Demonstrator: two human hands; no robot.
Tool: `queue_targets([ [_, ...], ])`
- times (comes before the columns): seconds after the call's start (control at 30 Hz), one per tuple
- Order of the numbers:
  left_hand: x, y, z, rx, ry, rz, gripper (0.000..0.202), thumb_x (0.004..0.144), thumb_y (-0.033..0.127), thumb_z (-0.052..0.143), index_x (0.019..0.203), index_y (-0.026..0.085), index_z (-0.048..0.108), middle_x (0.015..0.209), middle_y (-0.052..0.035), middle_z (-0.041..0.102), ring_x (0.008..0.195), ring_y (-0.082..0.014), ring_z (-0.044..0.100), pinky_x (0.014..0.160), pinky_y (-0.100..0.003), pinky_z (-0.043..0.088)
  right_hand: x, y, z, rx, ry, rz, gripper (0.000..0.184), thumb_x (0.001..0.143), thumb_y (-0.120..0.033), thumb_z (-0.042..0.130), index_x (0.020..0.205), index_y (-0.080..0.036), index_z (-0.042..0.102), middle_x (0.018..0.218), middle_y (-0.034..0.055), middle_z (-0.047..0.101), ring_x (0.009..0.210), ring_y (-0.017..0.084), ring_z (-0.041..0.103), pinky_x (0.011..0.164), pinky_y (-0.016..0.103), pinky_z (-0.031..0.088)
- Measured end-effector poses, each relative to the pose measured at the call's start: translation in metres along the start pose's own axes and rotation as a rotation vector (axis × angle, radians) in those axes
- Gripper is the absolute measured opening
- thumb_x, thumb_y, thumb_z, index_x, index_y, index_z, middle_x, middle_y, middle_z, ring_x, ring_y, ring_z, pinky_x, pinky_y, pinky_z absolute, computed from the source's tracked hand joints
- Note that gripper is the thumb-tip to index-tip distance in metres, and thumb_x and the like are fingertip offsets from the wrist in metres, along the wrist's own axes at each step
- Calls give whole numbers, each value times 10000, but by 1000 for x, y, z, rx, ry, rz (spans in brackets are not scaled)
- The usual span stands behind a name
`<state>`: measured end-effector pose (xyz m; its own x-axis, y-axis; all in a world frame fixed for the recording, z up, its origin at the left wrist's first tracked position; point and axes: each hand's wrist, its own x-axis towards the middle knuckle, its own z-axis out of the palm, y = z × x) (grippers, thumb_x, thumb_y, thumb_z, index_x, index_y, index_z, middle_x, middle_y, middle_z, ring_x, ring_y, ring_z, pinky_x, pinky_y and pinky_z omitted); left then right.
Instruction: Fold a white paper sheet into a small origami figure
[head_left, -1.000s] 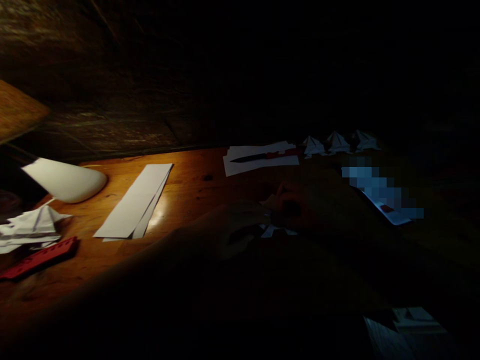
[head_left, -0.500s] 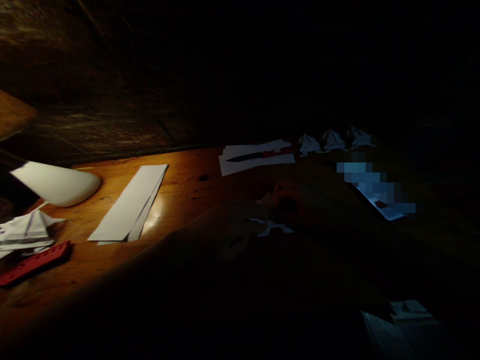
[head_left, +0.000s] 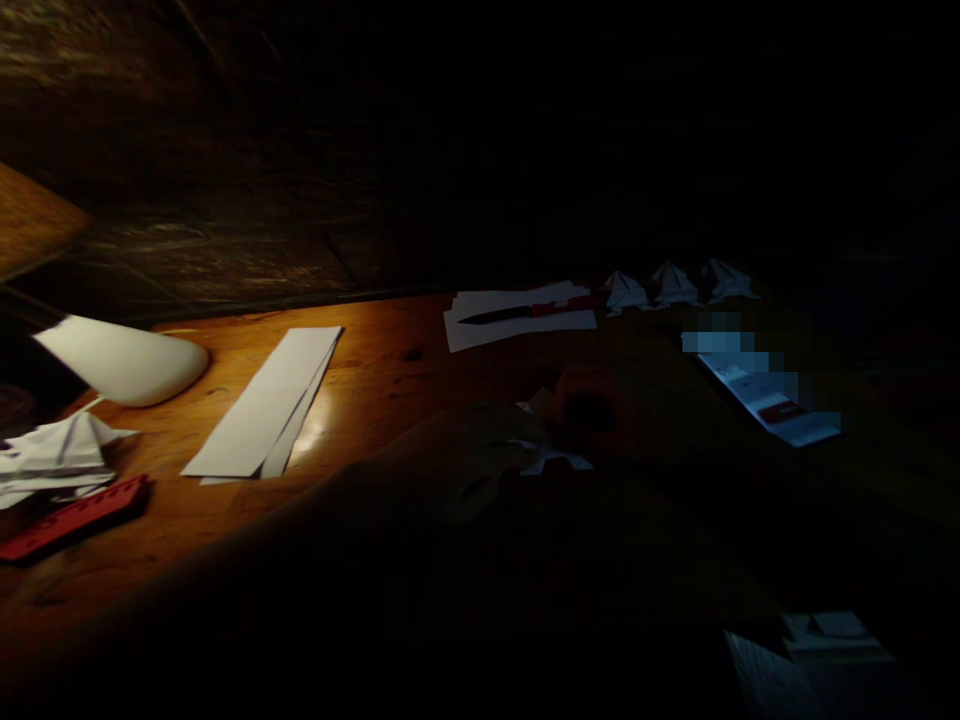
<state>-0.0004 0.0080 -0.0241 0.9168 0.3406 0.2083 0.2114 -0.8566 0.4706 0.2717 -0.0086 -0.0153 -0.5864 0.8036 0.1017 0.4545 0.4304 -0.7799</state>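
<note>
The scene is very dark. On the wooden table (head_left: 375,380) my left hand (head_left: 480,455) and my right hand (head_left: 600,410) meet over a small folded white paper piece (head_left: 551,455). Both hands lie in deep shadow. The fingers of each look curled onto the paper, with white edges sticking out beneath them. My left forearm runs in from the lower left.
A white lamp head (head_left: 124,360) lights the table's left. Folded paper strips (head_left: 262,405) lie beside it. A knife with a red handle (head_left: 525,310) rests on white sheets. Three folded paper figures (head_left: 671,285) stand behind. A red ruler (head_left: 75,515), crumpled paper (head_left: 52,450) and a lit phone (head_left: 765,390) are there too.
The hands stay together on the paper piece; its white edges shift slightly under the fingers. The view wobbles a little.
</note>
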Motion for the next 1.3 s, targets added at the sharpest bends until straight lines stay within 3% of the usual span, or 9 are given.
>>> queue_targets([
  [0.23, 1, 3, -5, 21, -72, 60, 363, 1023, 371, 646, 1320, 166, 617, 1336, -117, 628, 1151, -250, 657, 974, -468, 583, 1, 0, 2, -68, 8, 52, 138, 835, -269, 711, 838, -194, 595, 906, 38, 586, 775, 177, 545, 666, 311, 426],
  [0.57, 5, 1, -2, 40, -67, 89, 378, 1022, 379, 646, 1337, 172, 611, 1371, -122, 611, 1192, -263, 640, 1010, -493, 563, 1, -1, 2, -86, -42, -35, 91, 840, -154, 650, 867, -187, 569, 946, 57, 567, 826, 181, 526, 712, 306, 429],
  [0.67, 4, 2, -1, 46, -67, 109, 404, 988, 246, 652, 1386, 198, 602, 1403, -115, 604, 1295, -298, 584, 1089, -535, 503, 0, 0, 3, -81, -43, -24, 99, 834, -145, 647, 875, -193, 570, 959, 54, 572, 826, 180, 530, 720, 309, 438],
  [0.8, 5, 2, 0, 63, -68, 121, 646, 832, 34, 592, 1435, 265, 606, 1404, -88, 623, 1347, -311, 539, 1154, -517, 441, -1, 0, 2, -80, -58, -13, 107, 829, -142, 652, 897, -194, 587, 986, 56, 584, 851, 183, 549, 731, 309, 448],
  [0.97, 7, -1, 0, 93, -83, 121, 697, 826, 47, 568, 1469, 316, 576, 1384, -68, 636, 1326, -311, 539, 1113, -528, 446, 0, 1, 2, -81, -62, -19, 183, 777, -131, 674, 932, -197, 601, 997, 53, 595, 862, 190, 553, 743, 316, 445],
  [1.07, 5, -4, -1, 106, -86, 119, 736, 825, 33, 557, 1494, 339, 543, 1431, -52, 620, 1366, -292, 525, 1132, -515, 428, 0, 0, 2, -68, -45, -14, 136, 798, -158, 657, 902, -201, 579, 975, 50, 589, 838, 191, 548, 724, 318, 433],
  [1.17, 3, -5, -2, 98, -83, 132, 734, 817, 23, 571, 1487, 322, 552, 1464, -57, 609, 1398, -283, 521, 1148, -501, 432, -1, -1, 1, -82, -41, 6, 106, 840, -234, 661, 885, -201, 572, 952, 50, 575, 801, 187, 533, 697, 318, 426],
  [1.3, 2, -7, -2, 55, -43, 168, 663, 815, 14, 577, 1419, 286, 607, 1413, -70, 651, 1390, -278, 542, 1153, -499, 454, -2, 2, 0, -80, -63, 12, 97, 845, -216, 669, 897, -197, 589, 980, 57, 578, 858, 200, 551, 732, 323, 445],
])
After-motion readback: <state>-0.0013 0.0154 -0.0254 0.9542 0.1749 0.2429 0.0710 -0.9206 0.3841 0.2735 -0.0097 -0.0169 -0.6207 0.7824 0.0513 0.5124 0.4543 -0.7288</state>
